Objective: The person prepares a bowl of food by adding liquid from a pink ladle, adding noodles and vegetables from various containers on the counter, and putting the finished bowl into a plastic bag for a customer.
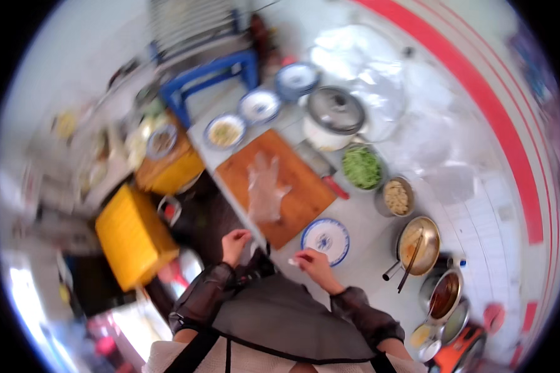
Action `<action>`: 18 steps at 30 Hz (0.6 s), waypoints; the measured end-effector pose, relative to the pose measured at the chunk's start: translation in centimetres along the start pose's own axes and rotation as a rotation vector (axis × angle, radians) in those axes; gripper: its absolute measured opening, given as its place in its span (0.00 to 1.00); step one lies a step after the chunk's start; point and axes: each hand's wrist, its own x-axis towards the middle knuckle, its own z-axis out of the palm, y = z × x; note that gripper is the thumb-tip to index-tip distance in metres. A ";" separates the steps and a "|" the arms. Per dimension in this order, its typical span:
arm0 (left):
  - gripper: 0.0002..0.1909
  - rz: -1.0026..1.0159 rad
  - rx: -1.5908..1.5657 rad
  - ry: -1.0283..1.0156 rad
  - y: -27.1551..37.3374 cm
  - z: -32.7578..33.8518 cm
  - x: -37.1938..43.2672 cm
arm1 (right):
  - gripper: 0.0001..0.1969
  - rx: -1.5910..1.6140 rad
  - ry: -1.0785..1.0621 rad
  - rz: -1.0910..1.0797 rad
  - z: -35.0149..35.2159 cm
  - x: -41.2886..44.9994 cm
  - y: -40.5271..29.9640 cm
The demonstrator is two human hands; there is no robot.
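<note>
My left hand (pixel 234 245) is over the table's near edge with its fingers curled together, and nothing shows in them. My right hand (pixel 315 267) pinches a small white thing (pixel 293 262), too blurred to name, close to a blue-rimmed plate (pixel 325 241). A clear plastic disposable glove (pixel 265 191) lies flat on the wooden cutting board (pixel 303 196) before me. At the board's far right side rests a knife with a red handle (pixel 336 187).
Right of the board stand a lidded white cooker (pixel 334 121), a bowl of shredded greens (pixel 361 169), a pot of pale pieces (pixel 396 196), a pan with chopsticks (pixel 420 242) and a pot of dark red sauce (pixel 444 296). Beyond it sits a food-filled bowl (pixel 225 132). Yellow box (pixel 133 238) at left.
</note>
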 end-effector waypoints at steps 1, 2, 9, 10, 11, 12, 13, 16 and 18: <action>0.06 0.006 0.031 -0.034 -1.9 -1.5 -3.2 | 0.06 -0.021 -0.120 -0.001 1.7 0.0 0.8; 0.07 0.021 0.068 -0.063 -3.4 -3.3 -5.9 | 0.06 -0.032 -0.243 -0.013 3.7 -0.1 2.1; 0.06 -0.290 -0.060 0.316 -19.7 -14.9 -20.5 | 0.05 -0.111 -0.613 0.099 20.5 -3.8 14.8; 0.04 -0.302 -0.097 0.393 -22.0 -16.4 -22.4 | 0.05 -0.086 -0.632 0.151 23.0 -5.2 16.2; 0.03 -0.338 -0.151 0.467 -24.6 -17.7 -24.8 | 0.05 -0.134 -0.674 0.135 25.1 -6.9 17.8; 0.03 -0.366 -0.201 0.529 -26.9 -19.0 -26.7 | 0.05 -0.156 -0.725 0.142 27.2 -8.4 19.7; 0.03 -0.438 -0.225 0.614 -29.2 -20.2 -28.9 | 0.05 -0.181 -0.781 0.156 29.4 -10.1 21.7; 0.03 -0.464 -0.120 0.799 -36.1 -23.9 -34.3 | 0.04 -0.294 -0.875 0.217 35.3 -15.2 27.2; 0.03 -0.479 -0.132 0.901 -40.3 -26.6 -35.8 | 0.03 -0.373 -0.908 0.187 40.6 -17.8 31.0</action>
